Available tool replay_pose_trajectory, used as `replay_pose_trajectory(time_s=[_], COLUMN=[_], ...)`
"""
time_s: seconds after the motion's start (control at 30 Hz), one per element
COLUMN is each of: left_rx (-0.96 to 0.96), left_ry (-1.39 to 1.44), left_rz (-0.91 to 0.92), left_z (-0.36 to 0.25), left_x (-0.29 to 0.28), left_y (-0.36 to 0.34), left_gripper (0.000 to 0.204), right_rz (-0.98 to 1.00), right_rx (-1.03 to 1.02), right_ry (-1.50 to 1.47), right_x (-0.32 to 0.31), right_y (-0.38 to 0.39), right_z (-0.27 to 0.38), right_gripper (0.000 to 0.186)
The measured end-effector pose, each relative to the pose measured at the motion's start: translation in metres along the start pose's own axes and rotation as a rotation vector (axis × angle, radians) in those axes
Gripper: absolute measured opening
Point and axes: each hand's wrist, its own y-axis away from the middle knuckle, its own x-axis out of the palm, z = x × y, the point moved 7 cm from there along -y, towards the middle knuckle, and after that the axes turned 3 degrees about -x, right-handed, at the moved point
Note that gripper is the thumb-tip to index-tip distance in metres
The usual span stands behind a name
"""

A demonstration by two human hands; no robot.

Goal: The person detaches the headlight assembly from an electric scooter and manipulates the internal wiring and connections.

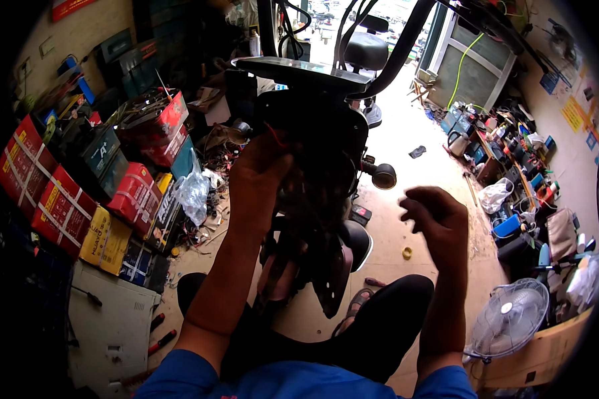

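A dark vehicle body (313,143) with a handlebar post stands upright before me, its inner parts mostly in shadow. My left hand (259,169) reaches into its left side, fingers pinched at a thin red wire (276,138); the fingertips are partly hidden. To the right of the body, my right hand (432,219) is raised in the air, fingers curled loosely but apart, holding nothing. A round black part (384,176) on a short stalk sticks out between the body and that hand.
Stacked battery boxes (134,196) and tangled scraps line the left. A cluttered low bench (506,159) runs along the right wall, with a silver fan (507,312) at lower right. A yellow ring (406,253) lies on the floor. A black seat (366,50) stands near the bright doorway.
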Motion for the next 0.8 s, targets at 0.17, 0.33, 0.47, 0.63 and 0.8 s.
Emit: replay_pose_trajectory(time_s=[0.17, 0.33, 0.47, 0.63, 0.8], left_rx=[0.099, -0.003, -0.06, -0.045, -0.092], left_ry=[-0.142, -0.081, -0.136, -0.158, -0.18], left_rz=[-0.172, -0.288, -0.189, -0.008, 0.04], left_z=[-0.005, -0.002, 0.009, 0.022, 0.031], left_x=[-0.014, -0.011, 0.008, 0.026, 0.043], left_y=[0.009, 0.047, 0.075, 0.083, 0.085], left_gripper=[0.027, 0.015, 0.013, 0.019, 0.024], right_rz=[-0.087, -0.072, -0.07, 0.029, 0.095], right_rx=[-0.255, -0.22, -0.266, -0.13, -0.102], right_ry=[0.278, 0.263, 0.236, 0.012, -0.075], right_x=[0.056, 0.071, 0.076, 0.076, 0.073], right_y=[-0.02, -0.023, -0.017, -0.004, -0.002], right_z=[0.034, 0.017, 0.009, -0.003, -0.016], right_gripper=[0.027, 0.025, 0.02, 0.015, 0.014])
